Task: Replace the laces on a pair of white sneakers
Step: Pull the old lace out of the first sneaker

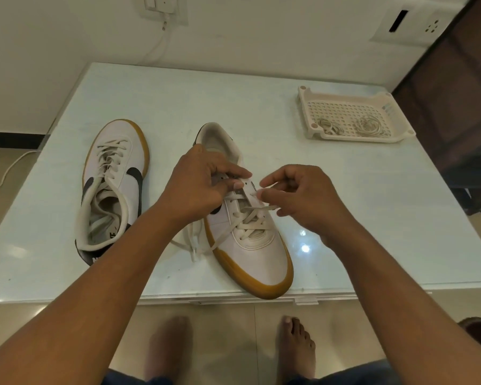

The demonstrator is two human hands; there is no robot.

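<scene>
Left of the tray (pixel 358 138) on the desk (pixel 178 101), our sneaker (pixel 261 254) lies lengthwise, toe toward us, heel away. Our left hand (pixel 203 187) grips its eyelet flap; our right hand (pixel 297 195) pinches the lace (pixel 257 209). Farther left, the other sneaker (pixel 117 173) points away.

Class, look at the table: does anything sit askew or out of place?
The laced-up sneaker points away, but the sneaker being laced points toward the person, its toe reaching the table's near edge, and its lace trails loose on the glass.
</scene>
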